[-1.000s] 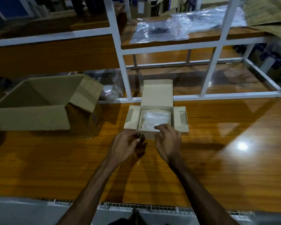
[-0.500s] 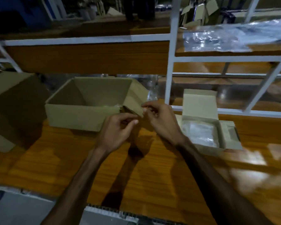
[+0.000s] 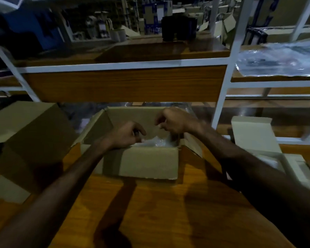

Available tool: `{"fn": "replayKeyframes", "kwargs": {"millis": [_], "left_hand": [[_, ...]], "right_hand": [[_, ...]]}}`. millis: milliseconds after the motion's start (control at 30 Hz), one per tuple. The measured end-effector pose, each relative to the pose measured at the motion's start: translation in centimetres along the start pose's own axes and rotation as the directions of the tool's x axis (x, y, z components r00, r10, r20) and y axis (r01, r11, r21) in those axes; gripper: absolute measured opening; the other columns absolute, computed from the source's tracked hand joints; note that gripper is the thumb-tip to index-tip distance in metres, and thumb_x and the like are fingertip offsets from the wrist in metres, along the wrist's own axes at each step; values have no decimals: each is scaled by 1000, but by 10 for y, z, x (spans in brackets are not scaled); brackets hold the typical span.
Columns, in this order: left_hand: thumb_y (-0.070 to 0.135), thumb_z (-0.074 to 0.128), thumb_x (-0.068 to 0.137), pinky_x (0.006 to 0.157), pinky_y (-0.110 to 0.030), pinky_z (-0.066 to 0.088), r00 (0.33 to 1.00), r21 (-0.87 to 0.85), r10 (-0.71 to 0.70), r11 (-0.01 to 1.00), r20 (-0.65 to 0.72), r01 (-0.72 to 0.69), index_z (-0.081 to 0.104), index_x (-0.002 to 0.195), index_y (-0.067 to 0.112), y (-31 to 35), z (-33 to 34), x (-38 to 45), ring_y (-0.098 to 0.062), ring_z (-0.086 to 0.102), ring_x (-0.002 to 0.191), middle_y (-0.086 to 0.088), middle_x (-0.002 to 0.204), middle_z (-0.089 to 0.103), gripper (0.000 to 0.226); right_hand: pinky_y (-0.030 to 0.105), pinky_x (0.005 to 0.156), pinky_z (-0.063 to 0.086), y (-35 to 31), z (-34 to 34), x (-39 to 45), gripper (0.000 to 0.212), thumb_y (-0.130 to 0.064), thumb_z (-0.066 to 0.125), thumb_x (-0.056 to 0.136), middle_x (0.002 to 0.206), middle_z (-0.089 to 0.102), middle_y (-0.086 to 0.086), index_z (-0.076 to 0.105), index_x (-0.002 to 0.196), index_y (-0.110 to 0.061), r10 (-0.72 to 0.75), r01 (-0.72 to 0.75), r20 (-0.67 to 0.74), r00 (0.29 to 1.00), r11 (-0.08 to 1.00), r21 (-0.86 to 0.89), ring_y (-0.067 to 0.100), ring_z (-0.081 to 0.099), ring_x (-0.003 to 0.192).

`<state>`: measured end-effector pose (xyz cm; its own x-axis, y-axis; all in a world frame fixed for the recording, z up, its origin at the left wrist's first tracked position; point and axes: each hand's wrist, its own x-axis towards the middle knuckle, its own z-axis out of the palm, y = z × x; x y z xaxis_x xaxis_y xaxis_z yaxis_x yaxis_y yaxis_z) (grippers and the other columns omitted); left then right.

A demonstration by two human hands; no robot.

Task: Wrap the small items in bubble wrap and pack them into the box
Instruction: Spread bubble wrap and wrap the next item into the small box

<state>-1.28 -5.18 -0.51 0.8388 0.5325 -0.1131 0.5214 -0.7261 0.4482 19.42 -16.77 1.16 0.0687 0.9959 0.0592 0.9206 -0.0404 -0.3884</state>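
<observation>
At the far left a large closed cardboard carton [image 3: 28, 140] sits on the wooden table [image 3: 168, 212]. Just right of it stands the open brown cardboard box [image 3: 141, 163], its flaps spread. The left hand [image 3: 123, 135] hangs over the box's near left part, fingers curled down; it is too blurred to tell whether they pinch anything. Clear bubble wrap [image 3: 154, 142] lies inside the box, just beyond the near wall. The right hand [image 3: 175, 120] is over the box's far right part, fingers curled; whether it holds the wrap cannot be told. At the right edge sits a small pale box [image 3: 254, 138] with its lid raised. Plastic sheeting [image 3: 279, 59] lies on the upper right shelf.
</observation>
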Motion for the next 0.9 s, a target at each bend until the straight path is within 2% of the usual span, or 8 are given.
{"fn": "replayKeyframes", "kwargs": {"millis": [67,167,267,333,433,633,800,900], "left_hand": [[22,78,92,84,-45,58,981,32,-31,999,192,26,64,138,18,-7,4,28,-22,69,96,-5,106,72,48],[22,78,94,92,-38,55,934,147,-33,989,355,-21,49,151,10,-3,18,60,-23,68,106,-3,119,69,66],[27,78,94,91,-43,61,851,179,-138,982,506,53,36,158,24,0,28,86,-27,68,108,-3,124,64,76],[27,77,93,90,-47,64,770,260,-243,960,591,103,39,154,34,3,34,97,-25,69,105,-4,135,57,72],[17,72,94,95,-47,62,706,368,-271,930,654,17,58,141,22,9,36,106,-24,67,111,-5,138,59,49],[18,69,96,83,-31,52,848,191,-92,981,522,-12,75,108,21,11,9,105,-24,64,105,3,106,70,13],[12,69,89,97,-40,55,895,-95,-18,993,446,67,76,108,21,7,-15,91,-21,69,106,-4,113,75,22],[10,69,80,91,-44,55,902,-183,41,982,429,43,74,109,8,-1,-23,86,-28,68,102,-12,110,73,29]], "right_hand": [[40,91,61,6,1,15,18,-10,67,98,114,71,-1,70,114,-18,51,-47,94,994,998,-42,15,70,100],[46,91,61,15,4,29,17,-5,64,98,110,73,2,72,109,-15,81,-71,177,981,995,-63,21,73,99],[49,91,61,23,8,35,18,-3,66,96,107,74,2,72,100,-20,88,-79,195,977,995,-52,23,73,98],[48,92,61,26,10,38,18,-3,67,95,108,74,1,71,102,-19,90,-80,208,974,995,-54,21,73,99],[45,91,61,26,10,40,17,-6,70,95,106,73,-2,70,98,-23,77,-64,229,970,996,-65,18,73,98],[40,88,59,23,3,40,18,-3,68,94,107,70,-2,71,104,-18,77,-64,248,966,996,-60,19,70,98],[42,77,64,17,-6,38,31,-6,70,91,110,71,3,68,120,-17,94,-103,309,946,995,13,22,71,94],[39,80,59,11,-10,37,24,-8,71,91,111,71,6,70,115,-14,63,-75,284,957,997,31,22,67,98]]}}
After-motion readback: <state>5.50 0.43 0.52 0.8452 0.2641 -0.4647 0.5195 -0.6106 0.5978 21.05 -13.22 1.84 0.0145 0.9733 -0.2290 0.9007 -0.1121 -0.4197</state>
